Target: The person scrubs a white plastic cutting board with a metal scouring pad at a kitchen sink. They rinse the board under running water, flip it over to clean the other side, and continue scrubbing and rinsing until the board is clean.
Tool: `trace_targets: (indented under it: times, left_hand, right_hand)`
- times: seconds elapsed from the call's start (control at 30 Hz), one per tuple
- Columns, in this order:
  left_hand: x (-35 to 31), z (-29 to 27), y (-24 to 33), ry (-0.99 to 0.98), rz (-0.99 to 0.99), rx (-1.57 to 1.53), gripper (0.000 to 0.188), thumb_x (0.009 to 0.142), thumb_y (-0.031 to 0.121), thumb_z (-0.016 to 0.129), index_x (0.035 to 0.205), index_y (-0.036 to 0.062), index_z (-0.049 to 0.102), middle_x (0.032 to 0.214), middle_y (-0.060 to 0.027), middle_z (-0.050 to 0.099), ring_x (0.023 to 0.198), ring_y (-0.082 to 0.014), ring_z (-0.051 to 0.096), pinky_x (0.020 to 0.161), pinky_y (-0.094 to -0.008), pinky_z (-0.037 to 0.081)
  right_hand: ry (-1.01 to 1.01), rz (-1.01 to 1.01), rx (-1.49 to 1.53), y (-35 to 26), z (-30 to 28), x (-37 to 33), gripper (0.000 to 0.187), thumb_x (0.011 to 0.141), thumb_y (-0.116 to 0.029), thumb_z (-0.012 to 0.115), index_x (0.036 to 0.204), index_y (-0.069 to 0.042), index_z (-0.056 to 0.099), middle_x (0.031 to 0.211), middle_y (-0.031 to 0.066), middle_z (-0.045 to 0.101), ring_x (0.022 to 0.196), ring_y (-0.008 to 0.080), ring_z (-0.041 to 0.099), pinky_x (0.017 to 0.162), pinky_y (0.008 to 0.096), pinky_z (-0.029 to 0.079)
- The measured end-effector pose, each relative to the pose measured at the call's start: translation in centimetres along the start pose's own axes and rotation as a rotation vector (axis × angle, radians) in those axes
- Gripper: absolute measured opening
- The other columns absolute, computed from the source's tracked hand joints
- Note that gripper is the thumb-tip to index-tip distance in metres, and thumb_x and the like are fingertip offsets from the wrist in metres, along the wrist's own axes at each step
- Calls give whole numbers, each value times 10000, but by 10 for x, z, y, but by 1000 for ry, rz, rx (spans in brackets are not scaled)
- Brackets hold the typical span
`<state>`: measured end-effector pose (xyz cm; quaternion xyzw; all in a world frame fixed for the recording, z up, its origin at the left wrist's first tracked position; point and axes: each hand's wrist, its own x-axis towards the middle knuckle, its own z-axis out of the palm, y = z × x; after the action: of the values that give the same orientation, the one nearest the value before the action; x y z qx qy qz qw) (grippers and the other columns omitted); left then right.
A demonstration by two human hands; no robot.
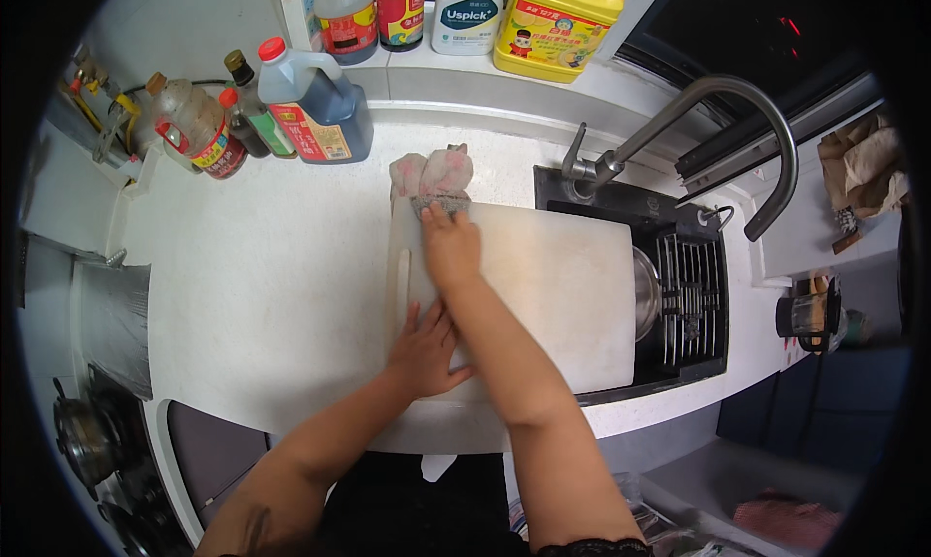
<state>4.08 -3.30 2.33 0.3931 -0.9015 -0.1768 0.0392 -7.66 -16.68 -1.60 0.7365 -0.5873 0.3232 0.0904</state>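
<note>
A large white cutting board [558, 286] lies on the counter, its right end reaching over the sink. My right hand [452, 252] stretches to the board's far left corner, fingers pressed down on a grey scouring cloth [427, 204] under the fingertips. Just beyond that corner sits a crumpled pinkish-grey rag [432, 172], touching the cloth. My left hand [424, 351] rests on the board's near left part with fingers spread and nothing held. Beside it runs the board's long handle slot [402, 284]. My right forearm crosses over the board.
The black sink [713, 358] at right holds a metal rack [679, 290] and a steel bowl [646, 293]. A curved tap [776, 135] arches over it. Several sauce bottles [320, 111] stand at the back left; a yellow detergent jug [558, 29] is on the ledge. Pots [87, 441] sit at lower left.
</note>
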Motion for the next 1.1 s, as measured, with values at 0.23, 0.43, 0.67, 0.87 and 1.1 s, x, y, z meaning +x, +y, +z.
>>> trace_targets:
  times: [0.23, 0.43, 0.67, 0.87, 1.1]
  left_hand:
    - [-2, 9, 0, 68, 14, -34, 909, 824, 633, 565, 1431, -13, 365, 1545, -155, 276, 1441, -331, 219, 1122, -612, 180]
    - [0, 5, 1, 23, 5, -1, 885, 845, 629, 515, 1434, -14, 359, 1552, -160, 255, 1444, -348, 197, 1140, -602, 137]
    - [-4, 13, -3, 112, 25, -12, 929, 812, 615, 595, 1439, -24, 347, 1541, -161, 293, 1441, -328, 226, 1125, -591, 168]
    - [-2, 8, 1, 67, 19, 2, 918, 801, 581, 616, 1438, -25, 349, 1549, -162, 278, 1447, -331, 218, 1124, -606, 170]
    - [-10, 13, -2, 95, 7, -29, 918, 789, 560, 630, 1415, -59, 365, 1547, -189, 268, 1454, -334, 204, 1125, -598, 172]
  right_hand:
    - [101, 500, -124, 120, -34, -28, 388, 979, -277, 444, 963, 63, 629, 948, 327, 629, 833, 496, 582, 760, 540, 454]
    - [-200, 389, 183, -38, 9, -2, 269, 979, -207, 468, 1079, -8, 619, 997, 281, 625, 834, 411, 604, 707, 499, 503]
    - [-94, 572, -172, 101, -67, -50, 282, 986, -178, 455, 1036, -2, 671, 969, 275, 657, 809, 406, 596, 757, 457, 503]
    - [-261, 470, 86, -1, -120, -110, 252, 818, -64, 593, 1034, 38, 674, 1022, 190, 692, 748, 339, 586, 655, 409, 502]
    - [-174, 155, -129, -10, -107, -101, 381, 761, -36, 597, 1132, 34, 646, 1229, 175, 623, 1122, 417, 541, 920, 462, 470]
